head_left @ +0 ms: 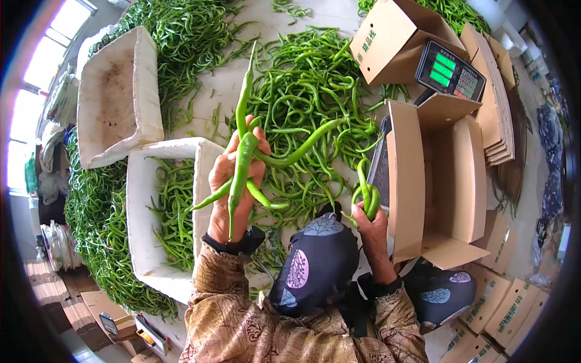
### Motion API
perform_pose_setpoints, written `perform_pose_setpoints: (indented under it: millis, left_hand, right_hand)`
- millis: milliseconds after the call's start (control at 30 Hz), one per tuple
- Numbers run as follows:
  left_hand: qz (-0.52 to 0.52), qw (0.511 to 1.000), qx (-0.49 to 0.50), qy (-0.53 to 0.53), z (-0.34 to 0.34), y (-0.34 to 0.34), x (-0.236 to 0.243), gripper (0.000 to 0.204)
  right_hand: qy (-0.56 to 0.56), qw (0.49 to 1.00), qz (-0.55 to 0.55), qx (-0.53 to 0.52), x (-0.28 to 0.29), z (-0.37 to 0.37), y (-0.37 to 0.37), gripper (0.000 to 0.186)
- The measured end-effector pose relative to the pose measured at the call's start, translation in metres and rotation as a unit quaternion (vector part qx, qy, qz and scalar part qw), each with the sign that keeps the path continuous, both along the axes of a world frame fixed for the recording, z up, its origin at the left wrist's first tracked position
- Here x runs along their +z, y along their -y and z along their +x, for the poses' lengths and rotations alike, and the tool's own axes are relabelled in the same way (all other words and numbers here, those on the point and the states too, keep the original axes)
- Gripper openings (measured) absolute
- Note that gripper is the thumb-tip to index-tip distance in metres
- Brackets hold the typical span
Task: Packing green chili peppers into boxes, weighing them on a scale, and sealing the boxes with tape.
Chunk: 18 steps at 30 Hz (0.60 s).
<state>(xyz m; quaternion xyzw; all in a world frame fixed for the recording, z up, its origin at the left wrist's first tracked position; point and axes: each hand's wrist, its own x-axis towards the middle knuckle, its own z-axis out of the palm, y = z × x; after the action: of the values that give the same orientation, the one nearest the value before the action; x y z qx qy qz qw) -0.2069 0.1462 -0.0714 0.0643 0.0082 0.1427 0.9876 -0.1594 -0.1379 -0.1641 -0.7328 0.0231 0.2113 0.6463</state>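
Note:
My left hand (233, 181), palm up, is closed around several long green chili peppers (243, 160) that stick out in different directions. It is beside the right wall of a white foam box (209, 157) partly filled with green peppers (172, 224). In my right hand (372, 227), a few curled green peppers (365, 193) are gripped between thumb and fingers. That hand is just left of an open cardboard box (407, 175). A loose heap of peppers (302, 91) spreads over the floor in front of both hands.
A digital scale display (451, 71) stands behind the open box, its platform (380, 166) partly hidden. Another carton (384, 42) and flattened cardboard (493, 115) are at the far right. A second foam box (145, 91) leans at the far left, near large pepper heaps (100, 242).

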Motion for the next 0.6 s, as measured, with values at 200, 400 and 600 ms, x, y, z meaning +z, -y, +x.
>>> perform_pose_setpoints:
  millis: [200, 400, 600]
  left_hand:
    - [0.004, 0.998, -0.034, 0.051, -0.011, 0.027, 0.054, 0.063]
    - [0.136, 0.988, -0.067, -0.029, -0.016, 0.082, 0.108, 0.062]
    - [0.39, 0.902, -0.038, -0.183, -0.021, 0.101, 0.1, 0.055]
  right_hand:
    - [-0.105, 0.979, 0.163, 0.067, 0.109, 0.0, -0.023, 0.019]
    - [-0.179, 0.892, 0.397, 0.122, 0.163, 0.016, -0.037, 0.024]
    - [-0.098, 0.904, 0.417, -0.002, 0.165, 0.031, 0.004, 0.019]
